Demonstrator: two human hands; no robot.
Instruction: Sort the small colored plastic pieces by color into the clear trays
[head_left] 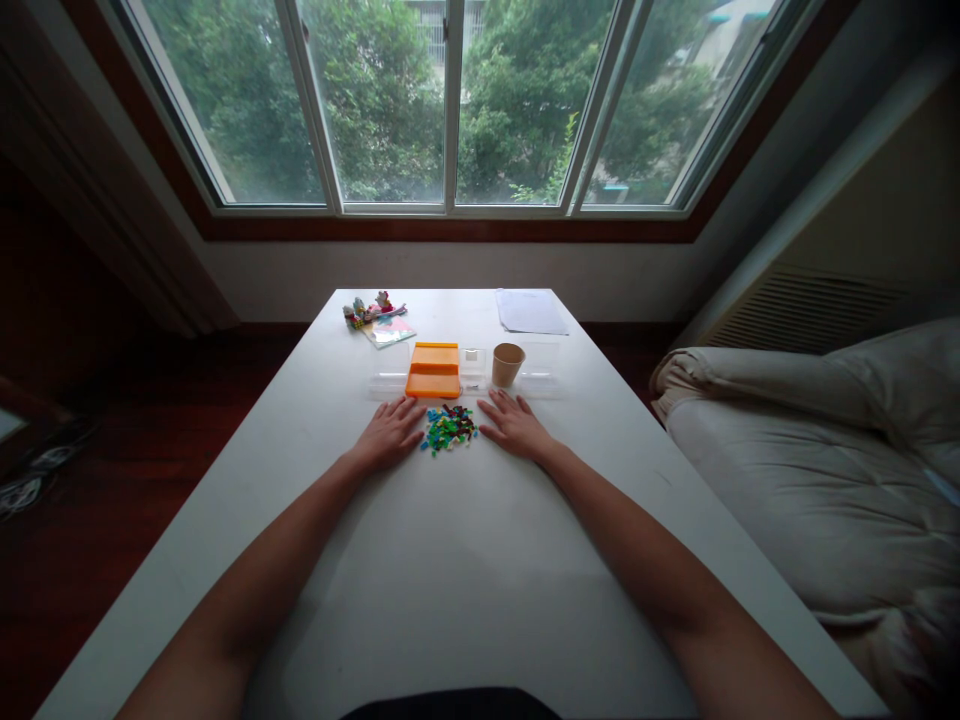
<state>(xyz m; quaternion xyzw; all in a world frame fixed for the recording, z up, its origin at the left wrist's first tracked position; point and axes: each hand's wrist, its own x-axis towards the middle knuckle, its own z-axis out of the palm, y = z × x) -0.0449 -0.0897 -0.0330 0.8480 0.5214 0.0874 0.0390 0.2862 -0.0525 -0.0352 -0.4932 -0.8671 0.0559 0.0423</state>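
While both hands lie palm down on the white table [465, 570], a small heap of bright bits [450, 430] sits right between them. The bits look like tiny toy bricks, mostly green, with some blue, yellow and dark reddish brown ones, but they are too small to tell one by one. The left hand [391, 432] is flat with its fingers a bit apart, and it holds nothing. The right hand [514, 424] is flat and spread too, with nothing in it. From the left hand, the heap is just to the right, next to the thumb. From the right hand, it is just to the left, next to that thumb. Both thumbs point in at the heap, and I cannot tell which one is nearer, or if the left one touches an outer bit. The heap is roundish and has no clear long way, and its bits point all sorts of ways. Past the heap, and a little to the left, is an orange tray [433, 383], close to the left fingertips. A brown cup [508, 366] stands upright just past the right fingertips. Clear plastic trays [540, 372] lie by the cup and the orange tray. Farther off are some little toys [375, 311] on the left and white papers [531, 311] on the right.
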